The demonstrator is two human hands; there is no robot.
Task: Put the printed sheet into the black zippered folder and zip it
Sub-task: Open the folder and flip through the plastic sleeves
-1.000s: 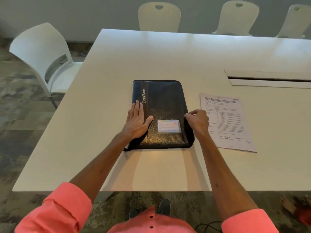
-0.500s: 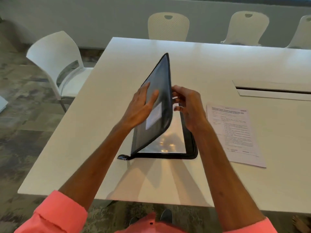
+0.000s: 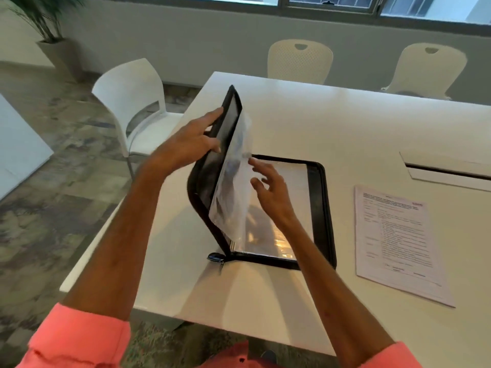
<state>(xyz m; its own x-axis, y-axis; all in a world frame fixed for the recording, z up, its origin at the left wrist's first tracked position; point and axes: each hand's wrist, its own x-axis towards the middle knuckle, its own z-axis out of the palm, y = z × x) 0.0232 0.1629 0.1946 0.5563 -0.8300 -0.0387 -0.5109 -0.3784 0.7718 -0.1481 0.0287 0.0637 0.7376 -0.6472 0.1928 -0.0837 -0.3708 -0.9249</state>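
Observation:
The black zippered folder (image 3: 322,208) lies unzipped on the white table (image 3: 332,123), its cover (image 3: 212,166) raised almost upright. My left hand (image 3: 186,144) holds the cover's near edge, thumb on the inner side. A clear plastic sleeve (image 3: 233,187) hangs off the raised cover, and more shiny sleeves lie in the flat half. My right hand (image 3: 268,187) hovers over that half, fingers spread, fingertips at the hanging sleeve. The printed sheet (image 3: 398,235) lies flat on the table to the right of the folder, untouched. The zipper pull (image 3: 215,257) sits at the near left corner.
A white chair (image 3: 132,107) stands at the table's left end, and two cream chairs (image 3: 300,61) stand at the far side. A cable slot (image 3: 446,173) is cut into the tabletop at the right. A potted plant (image 3: 50,27) stands at the far left.
The shut folder was opened. The cover has swung up past upright with my left hand on it. My right hand has let go of the cover and spread open at the hanging sleeve.

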